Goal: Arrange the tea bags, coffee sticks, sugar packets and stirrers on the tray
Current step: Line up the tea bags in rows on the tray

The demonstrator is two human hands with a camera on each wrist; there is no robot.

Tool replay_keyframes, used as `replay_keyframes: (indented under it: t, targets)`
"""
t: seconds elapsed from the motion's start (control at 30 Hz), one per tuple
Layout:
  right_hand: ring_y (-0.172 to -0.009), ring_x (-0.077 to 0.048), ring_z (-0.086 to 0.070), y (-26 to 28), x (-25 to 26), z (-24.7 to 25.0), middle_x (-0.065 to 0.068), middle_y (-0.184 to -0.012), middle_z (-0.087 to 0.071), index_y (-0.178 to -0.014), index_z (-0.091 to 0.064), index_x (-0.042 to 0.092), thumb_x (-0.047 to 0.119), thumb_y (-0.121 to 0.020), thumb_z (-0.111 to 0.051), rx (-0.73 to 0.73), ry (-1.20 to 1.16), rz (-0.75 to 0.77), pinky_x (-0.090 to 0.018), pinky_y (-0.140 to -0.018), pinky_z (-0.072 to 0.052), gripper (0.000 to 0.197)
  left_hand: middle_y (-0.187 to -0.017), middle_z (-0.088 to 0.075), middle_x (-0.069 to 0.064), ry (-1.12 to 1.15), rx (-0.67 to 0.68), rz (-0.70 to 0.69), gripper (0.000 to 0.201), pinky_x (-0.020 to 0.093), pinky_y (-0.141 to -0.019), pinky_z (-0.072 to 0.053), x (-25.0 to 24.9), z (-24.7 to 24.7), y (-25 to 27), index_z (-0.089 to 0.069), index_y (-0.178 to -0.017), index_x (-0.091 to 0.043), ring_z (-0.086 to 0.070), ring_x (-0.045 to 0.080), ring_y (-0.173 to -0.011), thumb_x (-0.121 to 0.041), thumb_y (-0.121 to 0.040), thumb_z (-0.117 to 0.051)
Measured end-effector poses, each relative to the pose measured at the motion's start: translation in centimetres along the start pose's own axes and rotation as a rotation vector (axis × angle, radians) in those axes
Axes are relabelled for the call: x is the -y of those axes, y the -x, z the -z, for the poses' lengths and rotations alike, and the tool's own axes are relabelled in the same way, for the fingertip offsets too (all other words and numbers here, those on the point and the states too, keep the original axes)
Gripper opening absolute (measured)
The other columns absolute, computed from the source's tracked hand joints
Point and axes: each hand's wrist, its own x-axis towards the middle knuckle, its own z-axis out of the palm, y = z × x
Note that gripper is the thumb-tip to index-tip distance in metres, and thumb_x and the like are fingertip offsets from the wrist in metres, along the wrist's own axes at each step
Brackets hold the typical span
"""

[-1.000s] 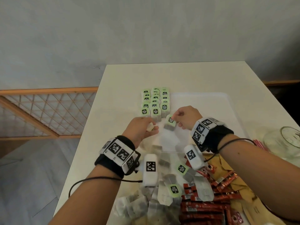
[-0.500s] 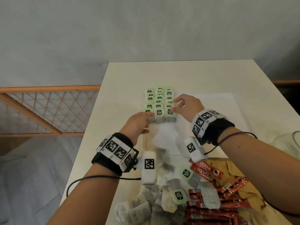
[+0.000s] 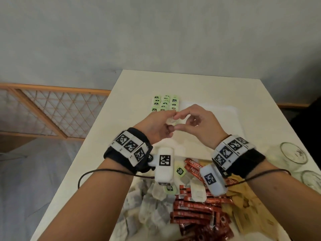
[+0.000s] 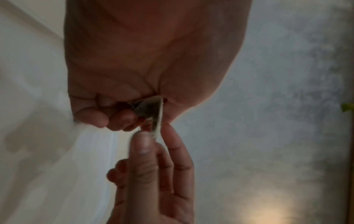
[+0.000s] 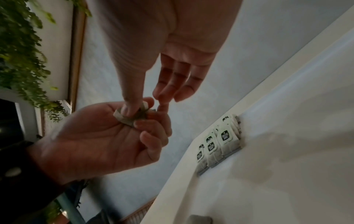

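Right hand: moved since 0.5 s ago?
Yes. The right hand has pulled back toward the person, off the arranged tea bag rows, and now meets the left hand at a tea bag.

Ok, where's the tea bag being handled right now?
Head view: the tea bag is off the tray, pinched between the left hand and right hand, just in front of the arranged rows of green-tagged tea bags.
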Motion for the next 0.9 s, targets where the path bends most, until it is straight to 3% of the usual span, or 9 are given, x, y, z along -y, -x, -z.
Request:
replay_keyframes:
  t: [0.07,0.13,0.2,0.3,0.4,0.6,0.7,0.8,0.9]
  targets:
    - [-0.065,-0.012,-0.055,-0.1,0.5,-0.1,0.0,-0.094,-0.063,-0.085,-0.074,0.024,0.018,-0.076,-0.081,-0.019,-0.002,0.01,-0.019,-0.068,-0.045,0.012,-0.06,-0.044,-0.004,-0.043,0.065,0.043,0.023,0.024,-0.055,-0.031,0.3,0.2,0.4,-0.053,-0.102,-0.015,-0.036,0.011,-0.052,-0.033,-0.104,-0.039]
    - [-0.066,-0.009,-0.056,-0.8,0.5,-0.4,0.011,-0.084,-0.065,-0.082,-0.072,0.021,0.018,-0.08,-0.077,-0.027,0.013,-0.027,-0.019,-0.068,-0.045,0.006,-0.059,-0.041,-0.005,-0.108,0.121,0.071,0.026,0.023,-0.053,-0.03,0.2,0.9,0.5,-0.051,-0.097,-0.02,-0.034,0.01,-0.05,-0.04,-0.104,-0.036]
    - [-0.065,-0.009,-0.059,-1.6,0.3,-1.0,0.01,-0.077,-0.068,-0.083,-0.068,0.016,0.014,-0.085,-0.072,-0.025,-0.025,-0.081,-0.02,-0.066,-0.047,0.005,-0.063,-0.044,-0.004,-0.191,0.128,0.082,0.03,0.022,-0.05,-0.031,0.0,2.0,0.3,-0.055,-0.098,-0.02,-0.034,0.01,-0.051,-0.044,-0.103,-0.037]
    - [-0.061,-0.014,-0.063,-2.5,-0.6,-2.5,-0.005,-0.069,-0.069,-0.085,-0.059,0.011,0.01,-0.09,-0.066,0.038,-0.088,-0.178,-0.025,-0.062,-0.052,0.008,-0.069,-0.049,-0.002,-0.343,0.03,0.106,0.033,0.021,-0.051,-0.038,0.4,4.3,-0.6,-0.061,-0.099,-0.015,-0.039,0.011,-0.053,-0.042,-0.101,-0.042]
    - [-0.059,-0.013,-0.066,-3.4,-2.1,-4.2,0.001,-0.061,-0.067,-0.088,-0.058,0.009,0.013,-0.091,-0.065,0.088,-0.012,-0.258,-0.027,-0.062,-0.055,0.009,-0.075,-0.053,-0.004,-0.581,-0.064,0.111,0.036,0.022,-0.059,-0.041,1.1,6.6,-1.3,-0.068,-0.088,-0.015,-0.046,0.011,-0.059,-0.039,-0.1,-0.044]
    - [-0.066,-0.011,-0.065,-5.0,-4.8,-7.1,0.003,-0.077,-0.067,-0.085,-0.059,0.015,0.018,-0.089,-0.068,0.169,0.278,-0.363,-0.026,-0.062,-0.051,0.01,-0.09,-0.064,0.003,-0.914,-0.253,-0.083,0.015,0.031,-0.075,-0.049,2.3,10.5,-3.4,-0.068,-0.093,-0.009,-0.058,0.019,-0.078,-0.024,-0.089,-0.067]
    - [-0.075,-0.015,-0.062,-6.5,-5.2,-7.5,0.001,-0.083,-0.067,-0.085,-0.066,0.015,0.024,-0.086,-0.071,0.109,0.405,-0.347,-0.024,-0.068,-0.05,0.01,-0.091,-0.064,0.002,-0.97,-0.273,-0.036,0.018,0.034,-0.079,-0.052,2.4,11.5,-4.1,-0.061,-0.087,-0.017,-0.062,0.02,-0.08,-0.026,-0.081,-0.075]
    - [-0.07,-0.006,-0.055,-8.2,-5.4,-7.7,0.008,-0.076,-0.062,-0.082,-0.067,0.019,0.026,-0.084,-0.074,0.073,0.436,-0.355,-0.014,-0.06,-0.041,0.01,-0.086,-0.068,0.009,-1.068,-0.219,0.021,0.017,0.038,-0.083,-0.054,2.1,11.4,-4.8,-0.065,-0.086,-0.012,-0.065,0.024,-0.079,-0.023,-0.079,-0.075]
    - [-0.069,-0.006,-0.054,-9.5,-5.8,-8.1,0.005,-0.077,-0.064,-0.077,-0.067,0.022,0.026,-0.081,-0.076,0.059,0.431,-0.36,-0.014,-0.061,-0.041,0.01,-0.094,-0.072,0.013,-1.107,-0.215,0.015,0.019,0.041,-0.085,-0.057,2.0,11.1,-5.3,-0.067,-0.088,-0.007,-0.069,0.028,-0.087,-0.02,-0.077,-0.076]
